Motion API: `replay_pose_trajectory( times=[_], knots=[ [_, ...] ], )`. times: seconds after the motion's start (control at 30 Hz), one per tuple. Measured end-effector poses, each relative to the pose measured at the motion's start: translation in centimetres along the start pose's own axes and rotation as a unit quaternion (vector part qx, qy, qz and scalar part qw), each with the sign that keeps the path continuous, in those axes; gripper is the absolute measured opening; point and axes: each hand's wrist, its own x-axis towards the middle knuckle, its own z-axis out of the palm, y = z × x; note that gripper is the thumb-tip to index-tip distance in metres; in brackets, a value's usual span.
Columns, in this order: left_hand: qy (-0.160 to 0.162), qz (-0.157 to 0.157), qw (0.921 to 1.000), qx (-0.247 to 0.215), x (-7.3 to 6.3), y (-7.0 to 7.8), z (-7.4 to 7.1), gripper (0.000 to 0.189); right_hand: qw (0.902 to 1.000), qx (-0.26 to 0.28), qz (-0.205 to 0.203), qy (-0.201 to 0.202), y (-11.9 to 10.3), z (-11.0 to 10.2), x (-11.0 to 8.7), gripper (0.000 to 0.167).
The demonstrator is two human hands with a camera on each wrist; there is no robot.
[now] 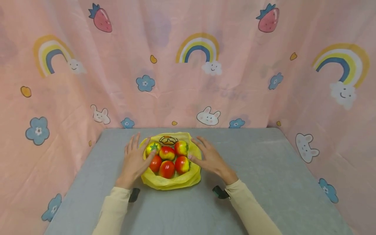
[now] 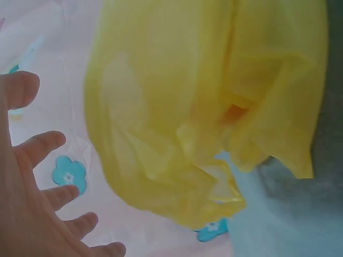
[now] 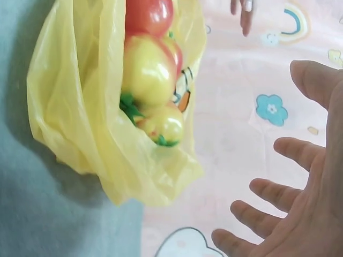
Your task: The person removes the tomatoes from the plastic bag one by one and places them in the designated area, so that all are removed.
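Tomatoes [image 1: 167, 169], six visible, lie clustered in a yellow bag [image 1: 171, 184] on the grey table [image 1: 249, 156]; its raised sides presumably keep them from rolling. Left hand [image 1: 134, 160], at the bag's nine o'clock, and right hand [image 1: 212, 159], at three o'clock, are spread-fingered, grasping nothing, apparently positioned to flank its mouth.

The bench [image 1: 282, 169] was grey; a bag [image 1: 171, 183], yellow and open-mouthed, lay on it, toward eleven o'clock from its visible middle.
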Motion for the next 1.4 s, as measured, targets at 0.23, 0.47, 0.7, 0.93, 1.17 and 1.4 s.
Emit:
replay_pose_trajectory(
  times=[0.23, 0.47, 0.7, 0.93, 1.17, 1.4],
  knots=[
    [-0.013, -0.027, 0.9990, -0.034, -0.3, -1.3, 0.2, 0.064, 0.9997, 0.022, -0.003, -0.004, 0.0, 1.1, 0.1, 0.072],
    [-0.046, -0.057, 0.9946, -0.073, -0.6, -2.2, 0.6, 0.061, 0.9990, 0.044, 0.007, -0.006, -0.3, 1.8, -0.2, 0.069],
    [-0.087, -0.081, 0.9876, -0.103, -0.7, -3.1, 1.1, 0.061, 0.9982, 0.055, 0.016, -0.019, 0.0, 2.8, -0.1, 0.071],
    [-0.094, -0.082, 0.9843, -0.125, -0.6, -3.7, 1.6, 0.060, 0.9960, 0.083, 0.012, -0.031, 0.1, 3.5, 0.0, 0.069],
    [-0.101, -0.078, 0.9836, -0.128, -0.6, -4.3, 2.1, 0.061, 0.9955, 0.081, 0.016, -0.045, 0.3, 4.2, 0.1, 0.068],
    [-0.108, -0.079, 0.9810, -0.140, -0.6, -4.6, 2.4, 0.063, 0.9963, 0.065, 0.020, -0.052, 0.5, 4.6, 0.4, 0.068]
  ],
)
